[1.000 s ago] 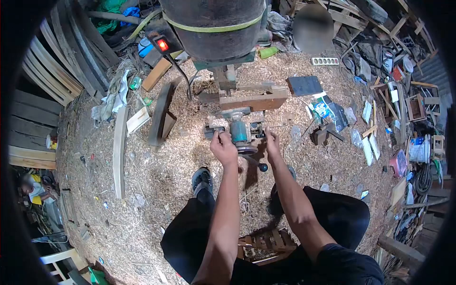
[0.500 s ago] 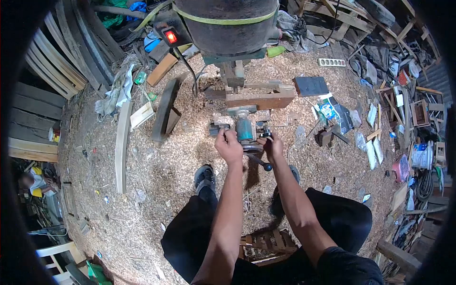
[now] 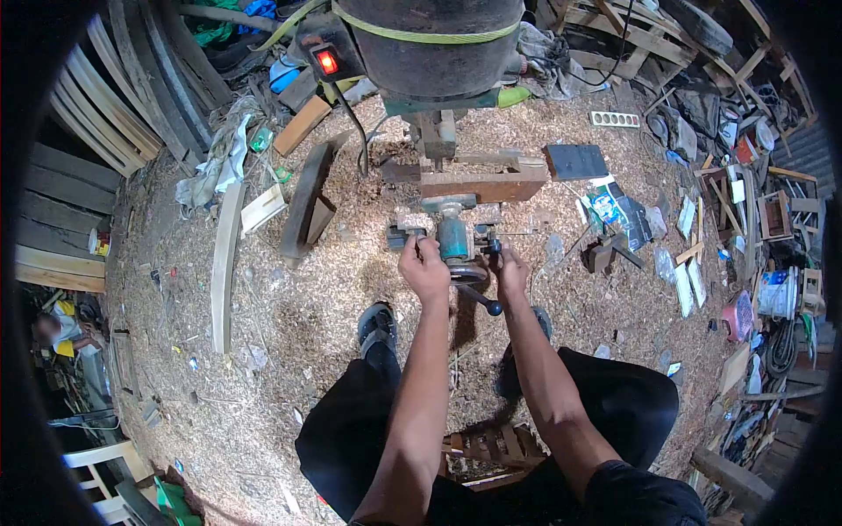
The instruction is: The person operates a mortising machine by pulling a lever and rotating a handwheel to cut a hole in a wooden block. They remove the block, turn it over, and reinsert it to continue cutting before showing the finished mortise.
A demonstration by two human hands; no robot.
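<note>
A teal vise body [image 3: 453, 238] with a round handwheel [image 3: 467, 273] stands between my two hands. From the wheel a crank with a dark ball knob [image 3: 494, 308] points down. My left hand [image 3: 424, 266] is closed round a dark handle at the vise's left side, its grip partly hidden by the fingers. On the other side my right hand [image 3: 513, 268] pinches a small black lever [image 3: 494, 245]. Behind the vise lies a wooden beam [image 3: 491, 185] with a slot in its top, below the machine's vertical tool [image 3: 436, 140].
Above hangs a large dark motor housing [image 3: 430, 53] beside a lit red switch [image 3: 327, 60]. Wood shavings cover the floor. Boards [image 3: 313, 202] lie left, and a dark block [image 3: 575, 161] and power strip [image 3: 615, 119] lie right. Another person [image 3: 63, 333] sits far left.
My right hand has shifted slightly right, and the black lever has turned more upright. My left hand stays at its handle. The view has shifted slightly.
</note>
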